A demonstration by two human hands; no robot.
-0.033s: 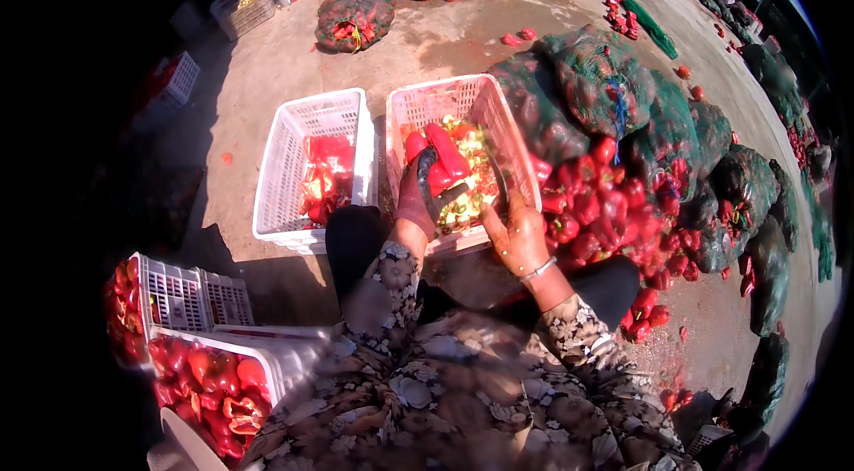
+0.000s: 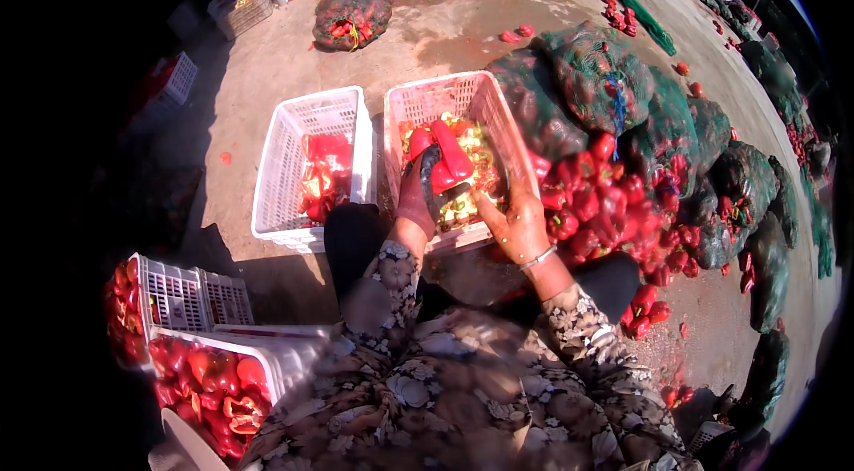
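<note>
My left hand [image 2: 416, 197], in a dark glove, is closed around a red bell pepper [image 2: 453, 155] whose pieces stand apart above the fingers. It hangs over a pinkish-white plastic crate [image 2: 402, 103] that holds pale yellow-green pepper cores [image 2: 481, 170] and red scraps. Bare and wet, my right hand [image 2: 519, 226] is at the crate's near right side, thumb toward the pepper and fingers curled. What those fingers hold cannot be made out. To the left, a white crate [image 2: 269, 164] contains red pepper pieces [image 2: 326, 176].
Loose red peppers [image 2: 598, 204] lie heaped right of the crate, against green net sacks [image 2: 603, 84] of peppers. Behind my left side stands a crate of cut peppers [image 2: 213, 386]. Another net sack [image 2: 353, 16] lies farther off on the concrete. My knees flank the crate's near side.
The dark, thin blade-like shape seen above my right hand no longer shows. My right hand has turned slightly and its thumb sits nearer the pepper; the left still grips the pepper.
</note>
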